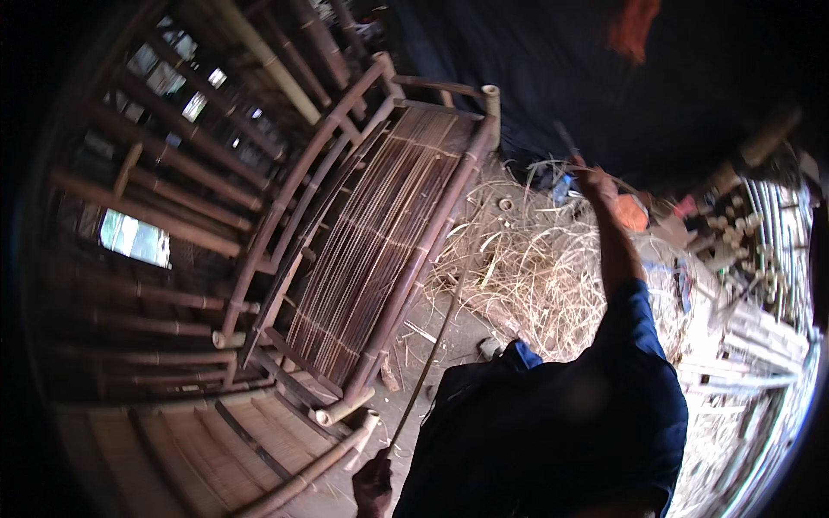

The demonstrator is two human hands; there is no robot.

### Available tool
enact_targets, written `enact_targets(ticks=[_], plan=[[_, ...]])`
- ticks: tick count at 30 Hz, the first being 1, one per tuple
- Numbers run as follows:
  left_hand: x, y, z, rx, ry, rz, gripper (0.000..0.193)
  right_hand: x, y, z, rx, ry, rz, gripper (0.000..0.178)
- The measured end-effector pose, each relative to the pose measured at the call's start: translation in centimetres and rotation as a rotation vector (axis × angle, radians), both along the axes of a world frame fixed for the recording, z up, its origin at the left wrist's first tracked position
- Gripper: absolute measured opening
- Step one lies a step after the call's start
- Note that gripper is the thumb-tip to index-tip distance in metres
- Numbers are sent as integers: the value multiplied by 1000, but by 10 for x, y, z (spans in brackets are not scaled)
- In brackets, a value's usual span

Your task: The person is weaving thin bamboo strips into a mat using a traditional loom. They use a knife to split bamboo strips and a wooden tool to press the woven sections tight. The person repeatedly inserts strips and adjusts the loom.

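Observation:
At the lower edge, my left hand [373,489] is closed around the end of a long thin bamboo strip [434,352]. The strip slants up and away over the floor, beside the bamboo bench [384,220]. My right arm, in a dark blue sleeve, reaches far forward. Its hand [596,183] is closed on a knife [566,138], whose narrow blade points up and to the left, slightly blurred against a dark sheet. Below that hand spreads a pile of pale bamboo shavings [540,276].
A second slatted bamboo seat [181,440] stands at the lower left. Bamboo rails [173,216] line the left side. The dark sheet [518,52] hangs at the back. An orange round object [631,212] and stacked bamboo poles [734,220] lie at the right.

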State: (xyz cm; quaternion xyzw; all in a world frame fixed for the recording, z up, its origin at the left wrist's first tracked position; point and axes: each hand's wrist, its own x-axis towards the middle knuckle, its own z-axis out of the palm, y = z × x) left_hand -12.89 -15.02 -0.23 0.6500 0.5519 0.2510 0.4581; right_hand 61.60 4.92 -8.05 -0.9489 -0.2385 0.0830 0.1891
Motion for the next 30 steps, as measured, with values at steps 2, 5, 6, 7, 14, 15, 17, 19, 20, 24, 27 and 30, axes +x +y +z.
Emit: enact_targets(ticks=[2,5,6,7,14,15,17,19,20,24,27,30], plan=[[33,27,26,364,503,-166,24,24,-15,-9,5,68,-69,98],[64,79,48,451,582,-78,30,36,-46,-144,413,22,439,53],[66,91,52,552,514,11,29,19,-41,-186,467,35,609,46],[68,105,58,660,449,89,28,-7,-33,-223,511,54,750,44],[77,170,171,946,345,529,14,-301,-6,-205,173,68,1631,41],[82,178,179,882,148,574,16,-325,1,-144,93,490,1494,26],[81,201,176,856,-41,549,18,-358,19,-53,-9,920,1219,24],[70,219,150,823,-236,477,20,-375,36,-23,84,1006,1149,23],[63,225,127,729,-141,629,21,-382,44,-21,216,1041,1127,34],[67,276,61,493,-434,927,22,-388,106,-12,96,1478,819,41],[78,320,10,273,-390,1018,33,-388,153,11,105,1439,593,39],[98,350,-13,144,-581,973,42,-399,199,-41,313,1466,349,32]])
